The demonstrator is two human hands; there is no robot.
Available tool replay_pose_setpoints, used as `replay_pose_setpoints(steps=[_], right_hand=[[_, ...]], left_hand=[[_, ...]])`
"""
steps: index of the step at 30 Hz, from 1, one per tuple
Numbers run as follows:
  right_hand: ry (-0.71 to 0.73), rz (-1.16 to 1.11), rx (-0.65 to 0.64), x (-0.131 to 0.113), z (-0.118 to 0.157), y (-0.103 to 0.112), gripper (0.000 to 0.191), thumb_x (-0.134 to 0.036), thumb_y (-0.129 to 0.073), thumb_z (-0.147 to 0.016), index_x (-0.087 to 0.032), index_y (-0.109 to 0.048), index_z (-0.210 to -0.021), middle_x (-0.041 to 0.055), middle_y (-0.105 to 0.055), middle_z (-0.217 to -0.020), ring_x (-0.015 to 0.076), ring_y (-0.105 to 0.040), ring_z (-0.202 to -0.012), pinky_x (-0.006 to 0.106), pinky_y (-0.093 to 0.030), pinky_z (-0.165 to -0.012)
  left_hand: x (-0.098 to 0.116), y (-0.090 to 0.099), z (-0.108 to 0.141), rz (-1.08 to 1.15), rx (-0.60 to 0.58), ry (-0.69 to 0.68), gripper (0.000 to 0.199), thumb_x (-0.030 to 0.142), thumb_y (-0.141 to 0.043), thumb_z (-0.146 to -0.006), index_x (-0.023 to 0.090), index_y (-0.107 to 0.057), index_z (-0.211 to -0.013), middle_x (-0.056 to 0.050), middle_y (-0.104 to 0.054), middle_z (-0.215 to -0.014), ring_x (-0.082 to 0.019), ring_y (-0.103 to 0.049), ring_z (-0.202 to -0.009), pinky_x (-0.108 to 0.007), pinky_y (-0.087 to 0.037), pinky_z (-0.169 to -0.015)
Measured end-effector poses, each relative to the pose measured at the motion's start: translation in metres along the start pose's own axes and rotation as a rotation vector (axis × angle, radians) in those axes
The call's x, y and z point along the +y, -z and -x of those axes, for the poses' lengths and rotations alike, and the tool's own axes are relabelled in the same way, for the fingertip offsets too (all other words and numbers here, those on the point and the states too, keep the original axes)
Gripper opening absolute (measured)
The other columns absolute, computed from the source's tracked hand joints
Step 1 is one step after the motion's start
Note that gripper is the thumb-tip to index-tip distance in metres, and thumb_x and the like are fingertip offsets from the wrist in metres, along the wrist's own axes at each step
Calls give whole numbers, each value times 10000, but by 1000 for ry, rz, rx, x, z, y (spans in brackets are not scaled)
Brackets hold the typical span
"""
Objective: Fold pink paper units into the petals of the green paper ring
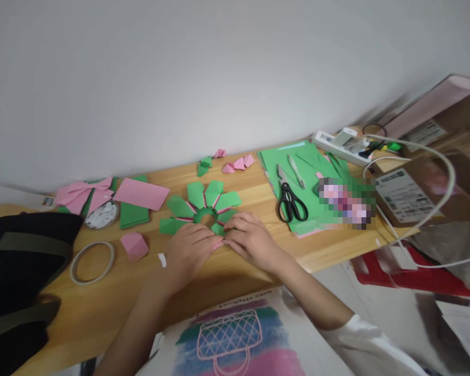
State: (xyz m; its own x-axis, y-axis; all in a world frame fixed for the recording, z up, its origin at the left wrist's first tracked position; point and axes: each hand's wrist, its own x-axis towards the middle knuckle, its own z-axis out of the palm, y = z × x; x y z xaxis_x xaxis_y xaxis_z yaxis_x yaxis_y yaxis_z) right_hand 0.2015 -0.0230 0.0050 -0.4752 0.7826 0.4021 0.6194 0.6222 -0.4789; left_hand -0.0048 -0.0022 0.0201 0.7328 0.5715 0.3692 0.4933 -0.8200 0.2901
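Observation:
A ring-shaped paper flower [196, 196] with folded green petals and pink inner edges lies on the wooden table. My left hand [194, 248] is closed at its near side, fingers bent over the petals there. Beside it, my right hand [250, 237] is also closed, its fingertips pinching the same near edge. A little pink folded paper shows between the fingertips of both hands. The petals under my hands are mostly hidden. Left of my left hand are a small white strip [162, 259], a folded pink paper piece [134, 246] and a roll of tape [74, 266].
Scissors [289, 201] and a white craft knife [296, 171] lie on green paper sheets [268, 156] at right. Behind are small folded pieces [238, 163]. Paper stacks [143, 194], a black bag [23, 256], a power strip [339, 148], cable and cardboard box [415, 193] surround the area.

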Motion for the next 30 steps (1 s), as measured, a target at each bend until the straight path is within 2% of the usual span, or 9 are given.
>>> replay_pose_setpoints(steps=[6, 12, 17, 25, 30], right_hand=[[25, 15, -7, -2, -5, 2, 211, -284, -522, -946, -186, -661, -822, 57, -698, -961, 202, -553, -994, 348, -431, -855], [56, 48, 7, -2, -6, 2, 201, -276, -532, -939, -184, -674, -831, 66, -698, -962, 211, -550, -1010, 357, -443, -867], [51, 43, 16, 0, -2, 0, 183, -272, -551, -931, -198, -679, -824, 50, -701, -969, 198, -557, -1000, 346, -439, -844], [39, 22, 30, 3, 2, 2, 198, -268, -528, -943, -186, -689, -862, 66, -696, -945, 198, -552, -981, 347, -436, -831], [-6, 1, 13, -1, 1, 4, 193, -284, -527, -942, -206, -694, -885, 64, -697, -942, 202, -559, -970, 356, -447, -829]], left_hand=[[2, 5, 1, -112, 55, -94, 295, 172, -344, -997, 177, -632, -930, -8, -719, -833, -150, -620, -776, -307, -457, -714], [6, 10, 1, -145, 75, -91, 272, 148, -369, -973, 188, -635, -929, -17, -718, -846, -157, -625, -787, -316, -455, -722], [8, 5, 2, -110, 76, -88, 271, 131, -384, -953, 220, -639, -936, -10, -721, -843, -173, -637, -802, -338, -472, -724], [8, 1, 3, -48, 116, 22, 231, 183, -428, -962, 240, -646, -909, 21, -739, -842, -163, -650, -799, -336, -498, -721], [2, 3, 4, -1, 31, 117, 229, 184, -461, -938, 201, -683, -887, -9, -747, -858, -181, -657, -846, -360, -517, -787]])
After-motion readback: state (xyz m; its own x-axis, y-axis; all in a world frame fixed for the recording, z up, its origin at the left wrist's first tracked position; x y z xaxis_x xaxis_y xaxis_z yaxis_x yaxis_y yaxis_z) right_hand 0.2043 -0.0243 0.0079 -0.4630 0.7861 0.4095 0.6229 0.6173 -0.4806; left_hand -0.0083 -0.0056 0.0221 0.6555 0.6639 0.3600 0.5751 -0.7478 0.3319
